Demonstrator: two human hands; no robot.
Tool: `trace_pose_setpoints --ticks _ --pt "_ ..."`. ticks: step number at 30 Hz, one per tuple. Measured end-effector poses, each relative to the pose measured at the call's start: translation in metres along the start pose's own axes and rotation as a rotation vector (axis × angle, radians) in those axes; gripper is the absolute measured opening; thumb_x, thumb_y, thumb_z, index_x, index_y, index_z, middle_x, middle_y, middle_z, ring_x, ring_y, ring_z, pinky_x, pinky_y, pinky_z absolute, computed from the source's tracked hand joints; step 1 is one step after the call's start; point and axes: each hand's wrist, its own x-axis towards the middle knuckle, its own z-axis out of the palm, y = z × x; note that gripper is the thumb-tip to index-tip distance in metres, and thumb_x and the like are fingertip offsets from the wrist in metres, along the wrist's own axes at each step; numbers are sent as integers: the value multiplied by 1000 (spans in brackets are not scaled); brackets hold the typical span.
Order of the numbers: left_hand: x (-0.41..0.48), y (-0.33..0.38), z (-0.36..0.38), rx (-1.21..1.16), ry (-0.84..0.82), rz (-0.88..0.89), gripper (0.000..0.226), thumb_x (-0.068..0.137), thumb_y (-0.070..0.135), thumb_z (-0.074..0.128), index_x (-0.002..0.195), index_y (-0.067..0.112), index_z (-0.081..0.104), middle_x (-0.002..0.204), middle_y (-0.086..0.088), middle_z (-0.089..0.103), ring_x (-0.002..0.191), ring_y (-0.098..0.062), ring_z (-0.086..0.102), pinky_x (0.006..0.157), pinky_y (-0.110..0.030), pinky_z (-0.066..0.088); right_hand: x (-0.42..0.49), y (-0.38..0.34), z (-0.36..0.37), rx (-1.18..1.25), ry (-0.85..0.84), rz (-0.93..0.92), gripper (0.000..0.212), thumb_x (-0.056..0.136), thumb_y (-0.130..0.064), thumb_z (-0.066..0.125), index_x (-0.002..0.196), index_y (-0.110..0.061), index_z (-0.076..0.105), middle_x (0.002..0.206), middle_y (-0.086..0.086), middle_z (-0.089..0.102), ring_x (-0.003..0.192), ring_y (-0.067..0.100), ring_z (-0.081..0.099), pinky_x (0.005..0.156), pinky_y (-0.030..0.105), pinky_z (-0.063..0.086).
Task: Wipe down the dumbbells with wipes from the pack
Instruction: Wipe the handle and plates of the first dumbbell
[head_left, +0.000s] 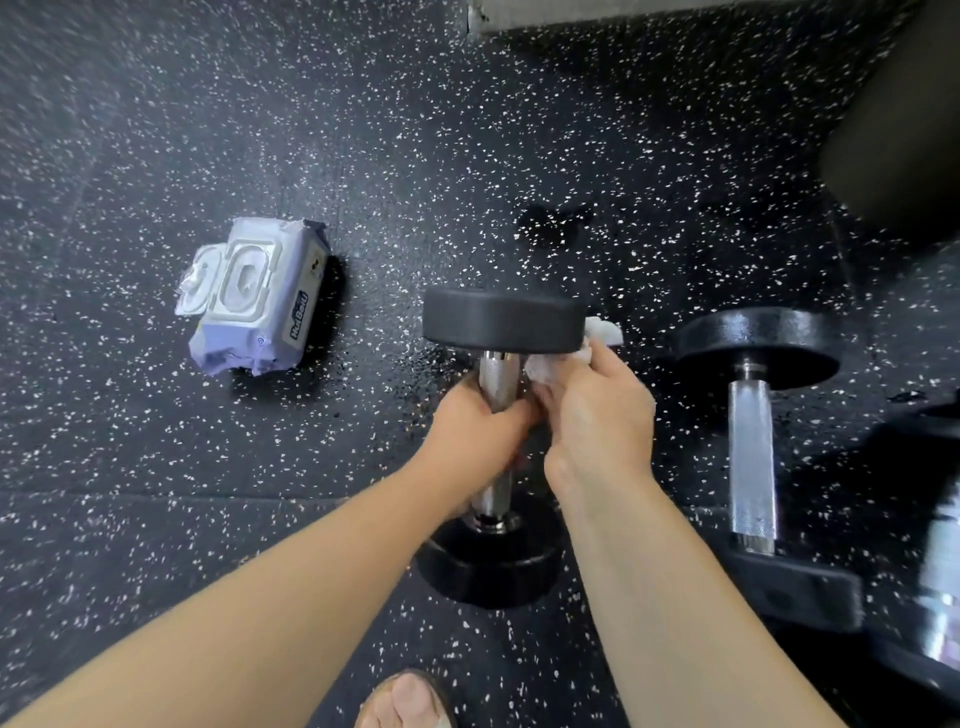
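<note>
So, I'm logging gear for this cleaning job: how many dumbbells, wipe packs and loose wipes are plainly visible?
Dumbbells: 2, the held dumbbell and the right dumbbell
Wipe pack: 1
Loose wipe: 1
Total: 4; blurred chrome at right edge uncounted.

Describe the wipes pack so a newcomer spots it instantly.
Start at the black speckled floor, then go left of the held dumbbell. The wipes pack lies there apart from everything: a soft packet, flip lid open. Nothing else here is lilac.
</note>
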Motion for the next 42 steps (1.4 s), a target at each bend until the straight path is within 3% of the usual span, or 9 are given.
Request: trace_pose_setpoints --ticks 3,6,10,16,21,27,32,36,42 --pt "-6 4 24 -233 -70 -79 8 84 -4 57 89 -10 59 71 -18 55 63 -25 53 48 -28 46 7 -13 -3 1 31 -3 35 85 12 48 63 -14 57 64 1 54 68 16 52 66 27 49" --pt "-7 -4 34 -292 -91 -131 20 83 -9 54 67 1 60 59 -14 53 49 -21 51 44 -25 43 22 -10 -10 32 48 130 37 85 15 36 62 -15 39 51 0 45 52 14 46 54 26 43" --pt "-3 -16 32 -276 -75 -179 21 82 -9 53 66 4 58 52 -11 48 42 -21 46 49 -31 45 46 -1 -17 -128 69 366 34 90 9 38 72 -15 54 50 2 55 43 14 48 44 23 40" --pt "-1 -18 26 -289 -58 -199 16 83 -9 51 70 0 55 59 -15 47 45 -22 46 47 -30 47 34 -5 -12 -481 -59 402 18 90 -1 47 81 -9 61 73 10 59 61 21 52 54 27 38" --pt "-5 -15 24 -280 -121 -184 14 83 -6 54 71 0 57 74 -24 51 67 -32 51 55 -32 47 20 -3 -12 -424 -44 304 14 92 -1 46 87 -4 59 75 10 56 63 22 51 54 24 39" --pt "-7 -19 22 -311 -165 -216 20 79 -12 50 64 1 54 54 -13 49 42 -21 44 49 -29 46 27 4 -6 -512 -25 423 24 98 -9 38 96 -16 61 67 9 58 52 22 50 47 26 38" --pt "-11 -17 16 -61 -109 -168 2 79 2 57 81 4 58 66 -11 59 58 -22 56 62 -32 48 27 11 -21 -204 -29 358 35 95 6 37 74 -13 57 63 6 57 52 18 53 47 26 45" --pt "-20 -15 17 349 39 -38 29 84 18 62 106 10 45 91 -4 58 73 -12 54 56 -23 40 19 16 -26 -118 -47 228 35 90 11 45 69 -11 63 63 3 64 59 15 59 63 28 53" --pt "-13 -16 8 280 103 -32 36 64 26 70 91 5 61 79 -6 67 70 -21 63 61 -32 53 -8 23 -13 -195 37 -4 23 86 5 49 82 -8 68 83 10 70 77 19 62 79 35 53"
